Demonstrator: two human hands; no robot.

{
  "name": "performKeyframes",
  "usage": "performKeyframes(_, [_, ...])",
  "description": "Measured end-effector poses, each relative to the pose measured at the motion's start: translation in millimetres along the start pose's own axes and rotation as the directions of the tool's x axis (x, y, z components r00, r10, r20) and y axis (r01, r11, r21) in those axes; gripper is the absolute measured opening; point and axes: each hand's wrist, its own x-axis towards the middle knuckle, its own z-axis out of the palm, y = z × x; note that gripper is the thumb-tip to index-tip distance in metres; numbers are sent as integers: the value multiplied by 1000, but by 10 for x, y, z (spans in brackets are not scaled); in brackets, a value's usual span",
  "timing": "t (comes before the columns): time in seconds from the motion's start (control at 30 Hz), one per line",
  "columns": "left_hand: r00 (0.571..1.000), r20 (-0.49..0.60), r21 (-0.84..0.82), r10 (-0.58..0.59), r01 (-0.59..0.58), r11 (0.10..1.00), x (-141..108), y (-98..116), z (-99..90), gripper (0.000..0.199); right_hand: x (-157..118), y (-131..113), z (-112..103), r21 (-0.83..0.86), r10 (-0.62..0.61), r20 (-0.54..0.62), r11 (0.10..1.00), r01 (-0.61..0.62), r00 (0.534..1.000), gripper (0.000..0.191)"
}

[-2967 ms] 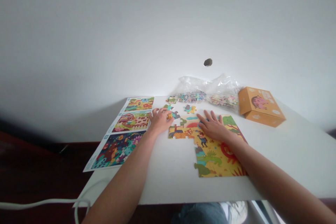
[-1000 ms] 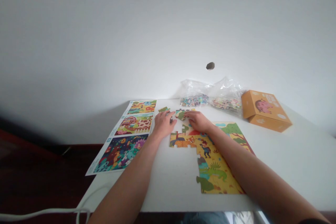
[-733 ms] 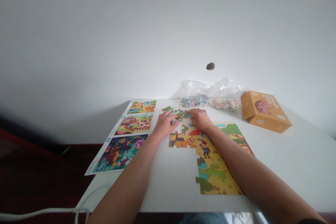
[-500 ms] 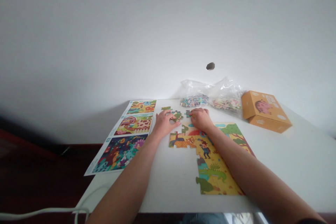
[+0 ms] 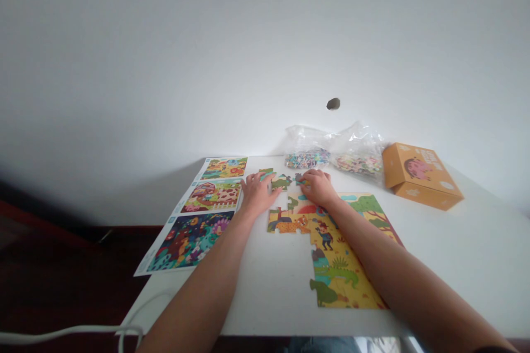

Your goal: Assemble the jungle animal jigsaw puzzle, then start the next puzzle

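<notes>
My left hand [image 5: 257, 193] is over the far part of the table, thumb and fingers spread apart. Its fingertips reach a small green and yellow puzzle piece [image 5: 266, 171], and its thumb is beside a green puzzle section [image 5: 281, 182]. To the right, my right hand [image 5: 318, 187] has its fingers closed at a bluish-green puzzle piece [image 5: 298, 178], partly covered by the fingertips. Below both hands lies a partly joined jigsaw puzzle [image 5: 339, 265] with a crocodile, a leopard and a figure in a hat. My right forearm covers part of it.
Three pictures are printed on a white sheet [image 5: 176, 220] at the left edge of the white table [image 5: 273, 281]. Clear bags of loose pieces [image 5: 308, 158] lie against the wall, beside an orange box [image 5: 422, 174]. A white cable [image 5: 62, 333] runs at the lower left.
My left hand has spread its fingers and drawn off the green section, onto the small piece, which has shifted slightly right. My right hand stays nearly in place.
</notes>
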Motion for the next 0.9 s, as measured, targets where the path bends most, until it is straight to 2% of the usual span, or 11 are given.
performKeyframes(0.1, [995, 28, 60, -100, 98, 993, -10, 25, -12, 55, 6, 19, 12, 20, -22, -1, 1000, 22, 1000, 26])
performKeyframes(0.2, [994, 69, 52, -87, 83, 995, -6, 30, 1, 44, 13, 42, 16, 60, -71, 7, 996, 70, 997, 42])
performKeyframes(0.3, [996, 58, 48, -72, 69, 996, 3, 19, 13, 41, 14, 46, 10, 61, -80, -11, 995, 81, 997, 59])
performKeyframes(0.37, [994, 1, 73, -107, 106, 992, 7, 2, 2, 39, 9, 39, 2, 9, -9, -48, 1000, 9, 999, 62])
performKeyframes(0.47, [972, -93, 127, -217, 228, 965, 8, -34, -32, 34, -3, 28, -11, -71, 157, -109, 984, -165, 982, 56])
performKeyframes(0.57, [956, -94, 137, -278, 289, 947, 7, -52, -51, 35, -12, 24, -22, -95, 246, -135, 961, -260, 960, 47])
performKeyframes(0.77, [976, -99, -1, -192, 192, 981, 14, 25, -15, 30, -5, 0, -22, -77, 258, -87, 961, -264, 962, 35])
performKeyframes(0.9, [996, -87, -86, -27, 20, 996, -1, 53, 18, 33, 1, -12, -23, -62, 231, -49, 970, -233, 972, 42])
